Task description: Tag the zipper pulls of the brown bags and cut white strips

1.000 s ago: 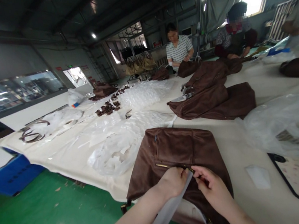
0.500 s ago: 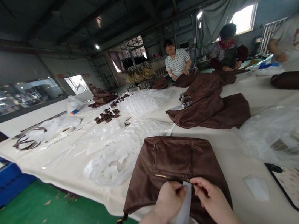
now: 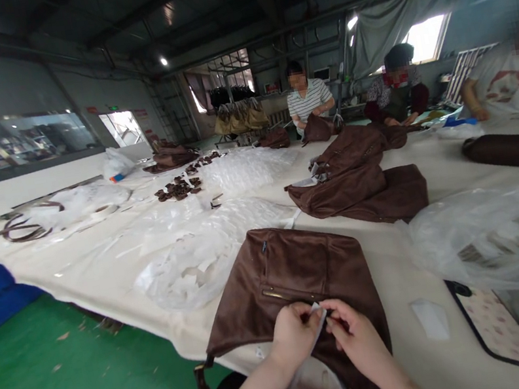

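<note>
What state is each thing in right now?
Brown bag: flat on the table, pocket zip shut as far as visible.
White strip: pinched between both hands.
Left hand: fingers closed on the strip.
Right hand: fingers closed on the strip.
Bag pile: stacked, lying flat.
Plastic sheet: crumpled.

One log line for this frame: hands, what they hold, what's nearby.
left hand: pinches white strip | right hand: pinches same strip | under both: brown bag by zipper | right: white tag
</note>
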Demonstrator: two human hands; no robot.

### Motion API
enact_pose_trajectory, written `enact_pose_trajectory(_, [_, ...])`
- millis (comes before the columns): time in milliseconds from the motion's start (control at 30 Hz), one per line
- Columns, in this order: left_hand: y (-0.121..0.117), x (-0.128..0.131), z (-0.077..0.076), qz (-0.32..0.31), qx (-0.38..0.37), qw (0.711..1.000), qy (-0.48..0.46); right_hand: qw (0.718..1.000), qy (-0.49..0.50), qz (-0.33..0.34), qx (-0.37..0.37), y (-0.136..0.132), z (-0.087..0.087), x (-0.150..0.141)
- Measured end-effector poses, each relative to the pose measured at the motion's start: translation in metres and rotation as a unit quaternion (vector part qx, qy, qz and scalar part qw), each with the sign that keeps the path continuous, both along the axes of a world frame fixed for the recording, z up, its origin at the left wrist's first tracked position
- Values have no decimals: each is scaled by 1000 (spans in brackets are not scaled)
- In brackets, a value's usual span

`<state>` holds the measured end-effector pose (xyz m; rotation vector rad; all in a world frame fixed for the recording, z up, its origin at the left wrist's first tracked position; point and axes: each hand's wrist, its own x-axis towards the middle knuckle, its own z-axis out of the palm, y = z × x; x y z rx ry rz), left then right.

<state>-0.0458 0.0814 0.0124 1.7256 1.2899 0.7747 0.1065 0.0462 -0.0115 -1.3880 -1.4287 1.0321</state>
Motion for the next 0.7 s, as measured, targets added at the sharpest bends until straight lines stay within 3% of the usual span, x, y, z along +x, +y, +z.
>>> enact_pose_trajectory(133, [0,4,-2,25,0,999,-38,999,13,-39,-24,-2,3,0])
enact_pose_trajectory(333, [0,2,6,45,3,999,-3,984,56,-32,-167,5,4,-10])
enact_pose_trajectory(600, [4,-5,6,82,44,989,112,980,117,-31,-156,16,3,-28])
enact_pose_trajectory(700, [-1,-6,10,100,97,978,153,980,123,-42,-153,16,2,-30])
